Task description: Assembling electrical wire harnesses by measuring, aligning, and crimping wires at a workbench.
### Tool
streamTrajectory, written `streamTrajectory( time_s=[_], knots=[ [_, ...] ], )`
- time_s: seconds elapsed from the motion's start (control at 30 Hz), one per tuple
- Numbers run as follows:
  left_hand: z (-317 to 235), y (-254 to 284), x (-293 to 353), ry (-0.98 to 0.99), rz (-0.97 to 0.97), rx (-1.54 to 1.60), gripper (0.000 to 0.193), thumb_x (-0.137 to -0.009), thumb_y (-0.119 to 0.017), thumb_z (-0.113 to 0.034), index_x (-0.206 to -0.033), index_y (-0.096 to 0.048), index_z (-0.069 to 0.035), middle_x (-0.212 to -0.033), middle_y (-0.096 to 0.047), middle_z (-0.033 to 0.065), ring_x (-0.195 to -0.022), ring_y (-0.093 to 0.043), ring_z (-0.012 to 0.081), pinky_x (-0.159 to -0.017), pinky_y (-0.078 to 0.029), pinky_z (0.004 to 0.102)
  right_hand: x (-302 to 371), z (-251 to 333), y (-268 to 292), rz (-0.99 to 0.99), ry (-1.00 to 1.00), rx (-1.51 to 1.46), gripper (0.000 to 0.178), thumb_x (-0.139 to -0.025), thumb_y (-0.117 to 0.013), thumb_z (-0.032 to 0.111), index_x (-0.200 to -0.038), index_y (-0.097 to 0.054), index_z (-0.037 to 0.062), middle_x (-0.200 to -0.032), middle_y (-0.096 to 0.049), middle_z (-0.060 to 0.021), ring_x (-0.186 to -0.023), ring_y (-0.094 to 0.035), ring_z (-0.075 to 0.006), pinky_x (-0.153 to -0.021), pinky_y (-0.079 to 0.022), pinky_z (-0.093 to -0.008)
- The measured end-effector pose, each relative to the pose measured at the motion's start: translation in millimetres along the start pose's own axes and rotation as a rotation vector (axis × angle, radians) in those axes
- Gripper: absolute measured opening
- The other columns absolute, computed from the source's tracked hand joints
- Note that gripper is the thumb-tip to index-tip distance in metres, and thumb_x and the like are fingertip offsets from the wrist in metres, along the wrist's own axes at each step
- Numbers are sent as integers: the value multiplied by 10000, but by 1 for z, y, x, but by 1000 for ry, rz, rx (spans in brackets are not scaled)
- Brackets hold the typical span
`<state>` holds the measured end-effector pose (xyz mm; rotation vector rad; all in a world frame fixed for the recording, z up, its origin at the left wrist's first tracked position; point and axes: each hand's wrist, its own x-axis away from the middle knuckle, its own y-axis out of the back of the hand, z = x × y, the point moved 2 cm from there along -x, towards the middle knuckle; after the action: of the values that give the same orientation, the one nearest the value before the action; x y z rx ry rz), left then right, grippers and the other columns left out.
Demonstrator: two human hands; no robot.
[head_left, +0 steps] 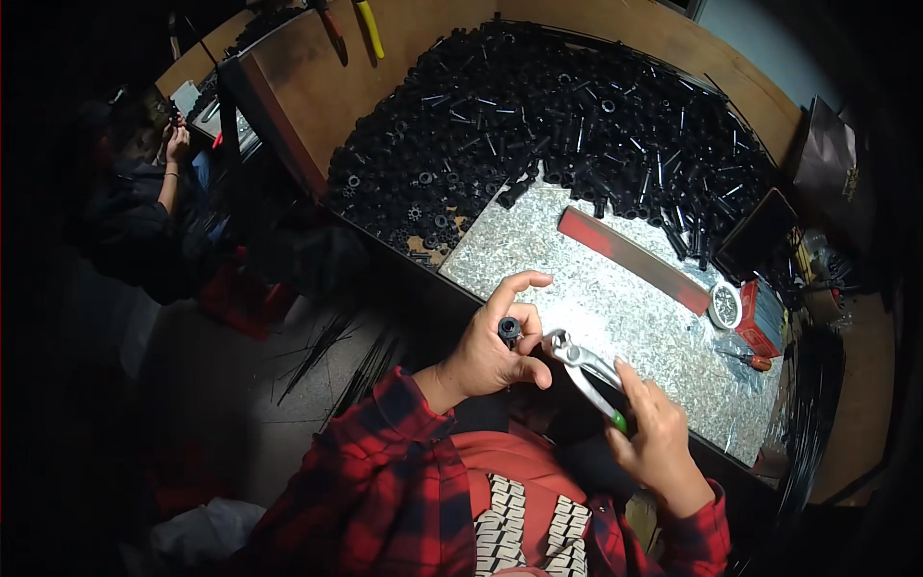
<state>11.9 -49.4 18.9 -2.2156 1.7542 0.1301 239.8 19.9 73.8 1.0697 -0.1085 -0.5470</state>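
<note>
My left hand [493, 344] is curled round a small black tubular part [510, 330], whose round hollow end faces up. Its index finger and thumb stand apart from the part. In my right hand [657, 431] is a pair of pliers [584, 363] with silver jaws and green on the handle. The jaws point toward my left hand and end just beside its fingers, apart from the black part. Both hands are over the near edge of a speckled grey work surface [519, 243]. My palm hides part of the pliers' handles.
A big heap of black tubular parts [538, 106] covers the far side. On the surface lie a red-brown bar [633, 262], a white round dish [725, 305], a red and blue box [760, 322] and a screwdriver [755, 361]. Another person [144, 183] works at the left.
</note>
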Motion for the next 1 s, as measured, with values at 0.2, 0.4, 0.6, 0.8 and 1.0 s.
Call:
streamTrajectory(
  time_s=[0.2, 0.4, 0.6, 0.8, 1.0],
  knots=[
    [9, -16, 5, 0, 73, -139, 1014, -557, -841, -495, -1318, -365, -24, -652, -435, -62, -591, -383, 15, -555, -295, 170, 7, 15, 5, 18, 33, 280, 745, -637, -727, 24, -1343, -489, 45, -699, -473, -90, -550, -540, -250, -477, -431, -369],
    [0, -25, 0, 13, 111, -180, 917, -598, -856, -438, -1281, -392, -38, -612, -419, -60, -593, -384, 27, -549, -295, 184, 16, 13, 8, -14, 12, 314, 728, -660, -711, 29, -1351, -483, 46, -711, -458, -88, -574, -517, -243, -498, -414, -368],
    [2, -33, 5, 23, 118, -210, 881, -628, -870, -384, -1279, -387, -39, -614, -453, -48, -598, -408, 36, -567, -329, 189, 20, 6, 7, -60, 50, 389, 787, -617, -684, -8, -1366, -446, 29, -751, -433, -115, -665, -484, -287, -563, -388, -393],
    [3, -39, 5, -6, 136, -227, 863, -632, -880, -348, -1273, -391, -40, -621, -477, -42, -600, -419, 40, -575, -348, 200, 25, 3, 10, -63, 62, 429, 764, -630, -679, -16, -1359, -454, 38, -734, -432, -113, -639, -487, -281, -549, -386, -393],
    [1, -39, 4, -25, 134, -283, 817, -653, -885, -265, -1268, -396, -40, -622, -488, -37, -598, -435, 40, -574, -360, 193, 22, 8, 18, 82, -36, 210, 769, -631, -674, -31, -1360, -441, 37, -732, -454, -135, -600, -508, -307, -536, -407, -410]
  ],
)
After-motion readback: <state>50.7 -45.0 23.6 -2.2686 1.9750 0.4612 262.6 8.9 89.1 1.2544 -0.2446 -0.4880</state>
